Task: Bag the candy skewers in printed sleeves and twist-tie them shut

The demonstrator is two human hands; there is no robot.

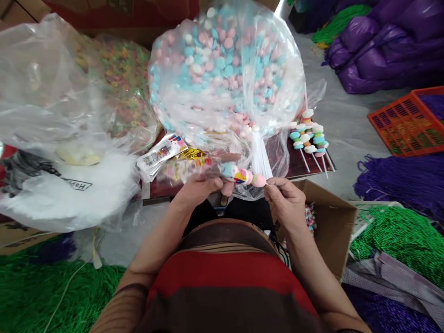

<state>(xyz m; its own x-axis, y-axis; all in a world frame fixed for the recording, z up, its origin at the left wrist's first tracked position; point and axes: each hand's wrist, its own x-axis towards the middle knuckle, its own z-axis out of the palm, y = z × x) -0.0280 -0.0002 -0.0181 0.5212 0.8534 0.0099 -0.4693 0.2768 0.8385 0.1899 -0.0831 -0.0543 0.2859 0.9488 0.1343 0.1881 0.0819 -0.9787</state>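
A candy skewer (pixel 258 180) of pink and pale blue pieces lies level between my two hands, partly inside a clear printed wrapper (pixel 194 165). My left hand (pixel 204 185) is closed round the wrapped part, thumb on the near side. At the skewer's right end, my right hand (pixel 285 196) pinches the tip by the pink piece. Just beyond my hands rests a big clear bag of pink, blue and white candies (pixel 225 69). Flat printed wrappers (pixel 161 155) and gold twist ties (pixel 194 153) lie left of it, white sticks (pixel 260 155) below it.
Finished skewers (pixel 308 136) lie at the table's right edge (pixel 294 166). A bag of ring candies (pixel 125 88) and a white plastic bag (pixel 79 189) stand left. An open cardboard box (pixel 335 226) is by my right forearm. An orange crate (pixel 409 122) stands on the floor.
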